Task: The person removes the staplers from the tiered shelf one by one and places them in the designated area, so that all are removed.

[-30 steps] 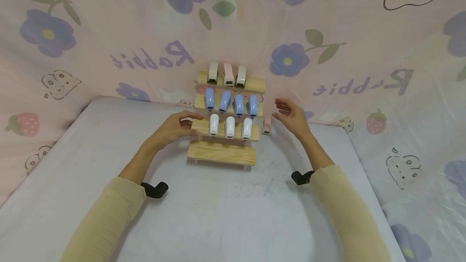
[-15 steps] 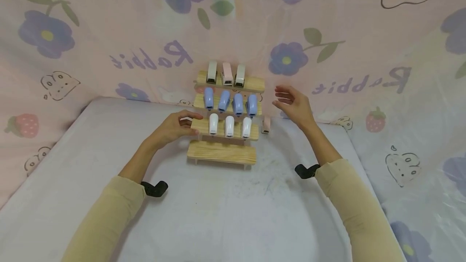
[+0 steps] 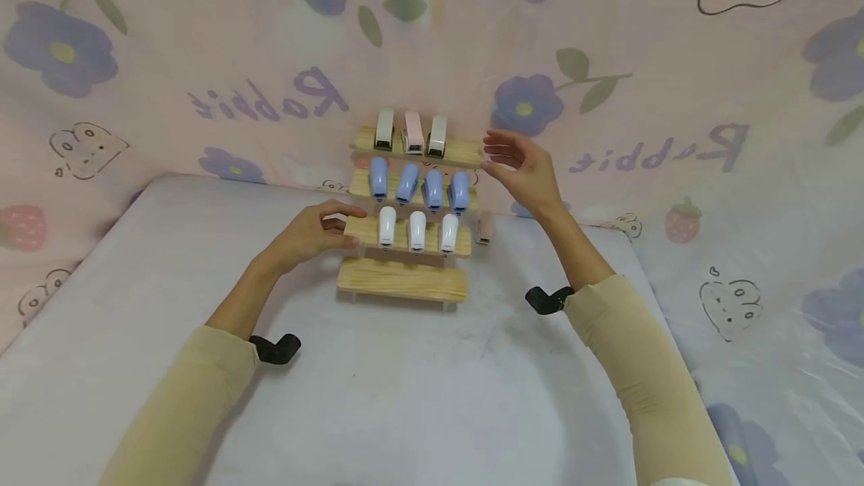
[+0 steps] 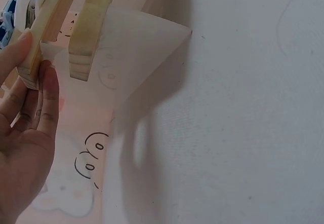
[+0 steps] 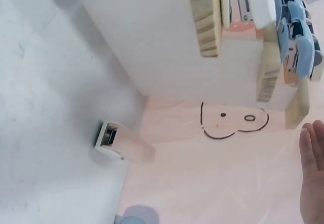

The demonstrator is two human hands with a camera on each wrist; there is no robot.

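A tiered wooden display stand [image 3: 401, 281] with clear supports holds small staplers. White staplers [image 3: 417, 232] sit on the second board from the bottom, blue staplers [image 3: 433, 189] above them. On the top board are two grey-green staplers [image 3: 384, 130] and one pink stapler [image 3: 413, 133]. My left hand [image 3: 304, 235] grips the left end of the white staplers' board, thumb above and fingers [image 4: 49, 97] below. My right hand [image 3: 529, 175] is at the top board's right end, its fingers [image 5: 307, 150] extended; whether they touch the wood I cannot tell.
Another pink stapler [image 3: 484, 229] stands on the white table [image 3: 418, 396], right of the stand. A patterned sheet [image 3: 432, 36] hangs close behind the stand. A black bent piece is at each wrist, by the sleeve [image 3: 628, 351].
My right hand has risen from beside the loose pink stapler, then moved left to the top board's end. My left hand keeps its hold. The head view has shifted slightly.
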